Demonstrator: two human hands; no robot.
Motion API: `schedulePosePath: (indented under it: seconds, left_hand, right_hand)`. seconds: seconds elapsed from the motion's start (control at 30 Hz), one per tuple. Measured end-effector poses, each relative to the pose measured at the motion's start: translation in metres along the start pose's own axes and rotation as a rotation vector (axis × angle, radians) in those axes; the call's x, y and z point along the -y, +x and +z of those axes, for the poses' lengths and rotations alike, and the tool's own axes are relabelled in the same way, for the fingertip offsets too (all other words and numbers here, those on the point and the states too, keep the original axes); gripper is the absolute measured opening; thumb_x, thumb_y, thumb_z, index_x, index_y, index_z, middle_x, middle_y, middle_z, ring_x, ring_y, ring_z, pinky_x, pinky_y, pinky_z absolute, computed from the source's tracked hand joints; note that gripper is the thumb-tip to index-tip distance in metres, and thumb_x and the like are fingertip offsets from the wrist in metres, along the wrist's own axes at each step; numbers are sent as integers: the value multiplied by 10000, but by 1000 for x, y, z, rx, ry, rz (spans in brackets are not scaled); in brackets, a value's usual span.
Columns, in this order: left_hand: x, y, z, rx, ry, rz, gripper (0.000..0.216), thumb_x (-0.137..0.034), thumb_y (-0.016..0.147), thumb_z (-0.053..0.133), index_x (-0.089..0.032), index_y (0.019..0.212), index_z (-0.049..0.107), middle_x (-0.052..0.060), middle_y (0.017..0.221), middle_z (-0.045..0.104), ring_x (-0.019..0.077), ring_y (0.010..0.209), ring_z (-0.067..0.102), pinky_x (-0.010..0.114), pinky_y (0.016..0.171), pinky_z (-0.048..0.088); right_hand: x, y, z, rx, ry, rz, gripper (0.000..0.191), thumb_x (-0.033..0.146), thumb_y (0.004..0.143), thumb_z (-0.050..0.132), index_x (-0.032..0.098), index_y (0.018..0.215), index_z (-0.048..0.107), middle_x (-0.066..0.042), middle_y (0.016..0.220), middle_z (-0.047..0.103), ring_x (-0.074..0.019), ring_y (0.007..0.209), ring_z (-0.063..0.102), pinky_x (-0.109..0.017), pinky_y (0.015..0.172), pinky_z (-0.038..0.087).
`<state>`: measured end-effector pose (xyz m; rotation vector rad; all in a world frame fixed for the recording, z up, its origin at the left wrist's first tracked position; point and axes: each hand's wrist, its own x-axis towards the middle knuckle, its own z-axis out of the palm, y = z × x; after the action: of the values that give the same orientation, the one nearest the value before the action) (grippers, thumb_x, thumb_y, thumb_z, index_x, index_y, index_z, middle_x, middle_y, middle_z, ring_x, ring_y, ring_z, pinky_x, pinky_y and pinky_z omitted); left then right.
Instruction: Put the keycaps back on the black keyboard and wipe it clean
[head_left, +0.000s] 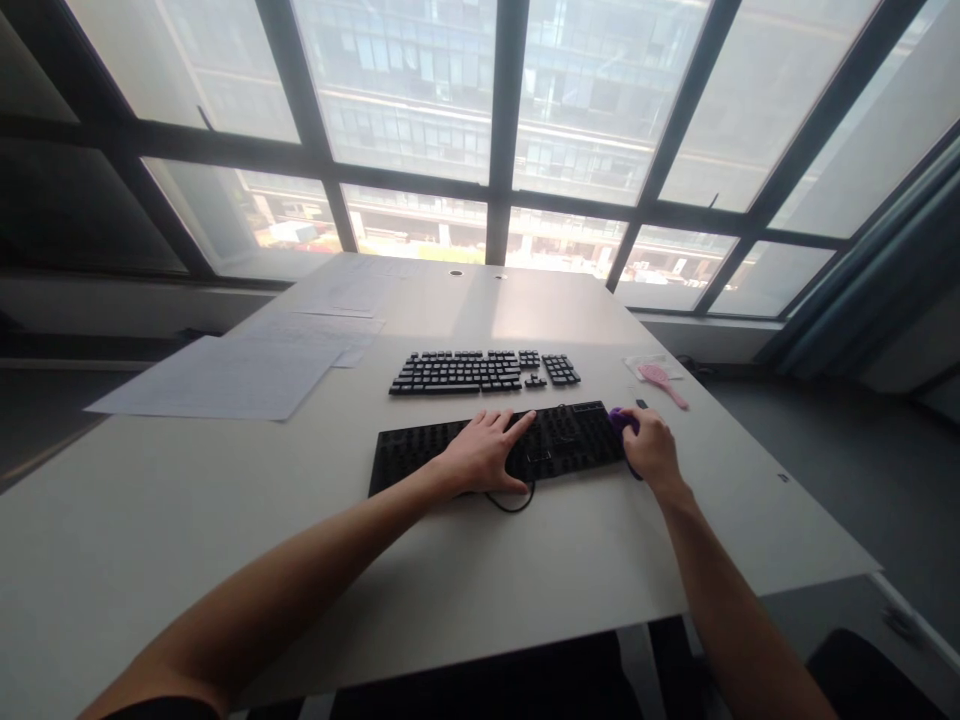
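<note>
A black keyboard base (420, 445), its keycaps off, lies slightly askew on the white table. My left hand (487, 450) rests on its middle with the fingers spread, the thumb at the near edge. At the base's right end, my right hand (651, 445) is closed around a small purple object (621, 420), mostly hidden by the fingers, so its kind is unclear. A thin black cable (514, 508) loops out at the near edge under my left hand. Behind the base, the loose black keycaps (454, 372) sit laid out in keyboard order.
Several white paper sheets (217, 380) lie at the left of the white table (480, 590). A pink hairbrush (663, 384) rests on a clear plastic wrapper (637, 364) at the right. Large windows (420, 90) stand beyond the far edge; a blue curtain (870, 265) hangs at the right.
</note>
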<state>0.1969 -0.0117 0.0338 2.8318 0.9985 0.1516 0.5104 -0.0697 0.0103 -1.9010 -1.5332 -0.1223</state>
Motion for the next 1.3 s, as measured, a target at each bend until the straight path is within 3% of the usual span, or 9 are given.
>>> schedulePosePath:
  seconds: [0.2,0.37,0.5,0.67,0.87,0.97,1.03,1.17,1.3]
  left_hand:
    - [1,0,1,-2,4,-2,1235,-758,650,719,-273,1614,119,164,1582,359,388,1412,374,465,1176,241]
    - [0,0,-1,15,12,-5,1228,-760,659,708,-266,1615,117,163,1579,364,386,1421,364,467,1182,234]
    - [0,0,-1,2,19,4,1237,-751,650,718,-248,1615,130,165,1560,386,383,1399,390,457,1180,242]
    - [1,0,0,0,19,1,1231,-760,652,712,-263,1615,127,163,1562,385,381,1413,374,461,1180,242]
    - [-2,0,-5,32,22,-15,1215,-756,667,703,-270,1616,121,168,1572,372,383,1399,394,475,1173,247]
    - [-3,-1,-6,39,28,-16,1213,-752,672,702,-256,1617,127,180,1573,366,387,1410,379,481,1176,244]
    - [-3,-1,-6,39,24,-13,1209,-760,674,693,-262,1617,125,174,1580,359,389,1414,373,486,1177,241]
    - [-3,0,-6,36,23,-10,1204,-759,673,694,-264,1616,133,174,1573,368,384,1396,392,477,1169,257]
    - [-3,0,-7,39,27,-10,1208,-754,669,704,-267,1616,133,172,1566,376,385,1391,397,475,1169,258]
  right_hand:
    - [19,-25,3,173,169,-289,339,96,831,450,232,950,737,-64,1015,666,-235,974,579,-376,911,471]
    - [16,-29,1,3,53,-181,314,60,785,454,217,826,723,-69,928,653,-249,939,539,-409,898,459]
    - [22,-31,-3,85,96,-306,361,56,816,465,222,966,748,-83,1058,655,-255,998,535,-410,892,484]
    - [28,-41,-13,124,77,-337,316,24,791,470,231,672,677,-54,925,663,-240,921,530,-385,830,490]
    - [25,-43,-12,11,90,-337,347,45,811,464,231,875,749,-66,1034,674,-251,984,539,-390,865,490]
    - [22,-42,-13,73,75,-320,316,29,767,470,234,680,694,-49,909,686,-240,917,544,-366,817,487]
    - [16,-39,-18,-51,48,-233,301,28,748,469,225,608,647,-52,826,677,-242,873,542,-375,812,479]
    - [5,-30,-28,-344,64,-120,283,73,786,476,183,841,731,-97,935,702,-269,929,576,-447,907,470]
    - [16,-30,-23,-233,247,-165,330,150,876,496,183,1119,716,-108,1080,703,-264,1036,610,-457,985,475]
